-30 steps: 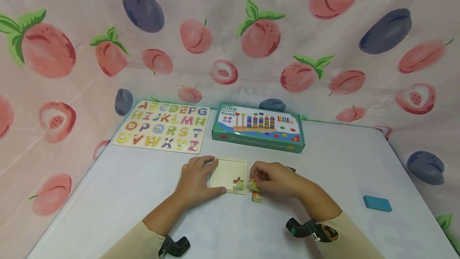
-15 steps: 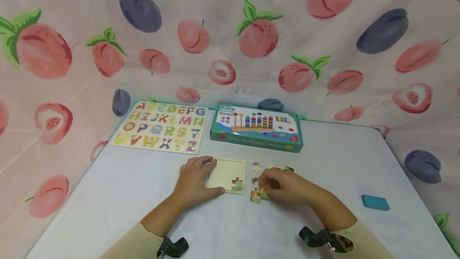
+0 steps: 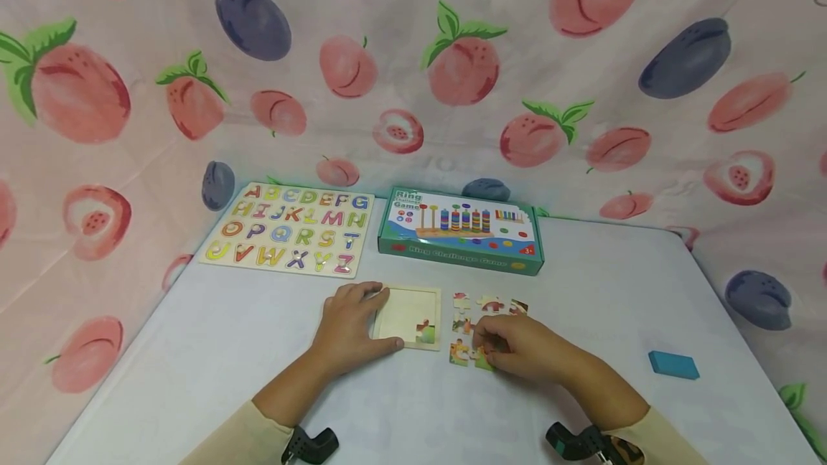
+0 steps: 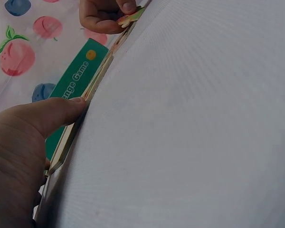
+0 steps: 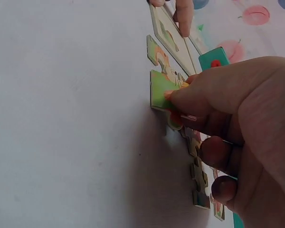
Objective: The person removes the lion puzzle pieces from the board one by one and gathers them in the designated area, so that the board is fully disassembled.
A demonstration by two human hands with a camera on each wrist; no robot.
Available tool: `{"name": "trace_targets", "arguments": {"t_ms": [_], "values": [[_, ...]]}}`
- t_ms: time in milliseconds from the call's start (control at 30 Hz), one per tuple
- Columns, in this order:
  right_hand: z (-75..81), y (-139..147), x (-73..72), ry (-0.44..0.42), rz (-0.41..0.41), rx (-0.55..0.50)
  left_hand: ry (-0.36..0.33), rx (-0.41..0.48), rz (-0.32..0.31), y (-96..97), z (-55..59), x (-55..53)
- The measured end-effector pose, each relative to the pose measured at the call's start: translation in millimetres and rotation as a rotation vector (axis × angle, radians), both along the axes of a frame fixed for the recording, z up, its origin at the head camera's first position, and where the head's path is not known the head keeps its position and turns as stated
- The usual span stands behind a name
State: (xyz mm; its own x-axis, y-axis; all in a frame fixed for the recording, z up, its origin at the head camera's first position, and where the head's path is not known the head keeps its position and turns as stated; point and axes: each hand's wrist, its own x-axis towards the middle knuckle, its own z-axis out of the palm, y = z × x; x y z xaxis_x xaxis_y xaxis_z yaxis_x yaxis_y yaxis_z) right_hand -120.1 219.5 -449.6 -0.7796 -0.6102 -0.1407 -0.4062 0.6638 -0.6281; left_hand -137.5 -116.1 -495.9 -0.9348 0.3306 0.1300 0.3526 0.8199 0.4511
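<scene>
My left hand holds the left side of a small square wooden puzzle tray, thumb at the near edge and fingers at the far edge. One puzzle piece lies in the tray's near right corner. To the tray's right, my right hand pinches a green puzzle piece between thumb and fingers, low over the table. In the right wrist view that piece is tilted, close to another piece. Several loose pieces, among them a pink-topped one, lie around the right hand, which hides some of them.
A wooden alphabet board lies at the back left. Right of it stands a green Ring Challenge Game box. A blue block rests on the right of the white table. Fruit-patterned cloth hangs behind.
My right hand has moved right and slightly nearer with the green piece, away from the tray's edge, uncovering several loose pieces. The left hand stays on the tray.
</scene>
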Motion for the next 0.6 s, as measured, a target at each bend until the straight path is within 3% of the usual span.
{"name": "trace_targets", "arguments": {"t_ms": [600], "values": [[-2.0,-1.2,2.8,0.127,0.012,0.053,0.014,-0.003,-0.003,-0.8,-2.8,-0.7]]}}
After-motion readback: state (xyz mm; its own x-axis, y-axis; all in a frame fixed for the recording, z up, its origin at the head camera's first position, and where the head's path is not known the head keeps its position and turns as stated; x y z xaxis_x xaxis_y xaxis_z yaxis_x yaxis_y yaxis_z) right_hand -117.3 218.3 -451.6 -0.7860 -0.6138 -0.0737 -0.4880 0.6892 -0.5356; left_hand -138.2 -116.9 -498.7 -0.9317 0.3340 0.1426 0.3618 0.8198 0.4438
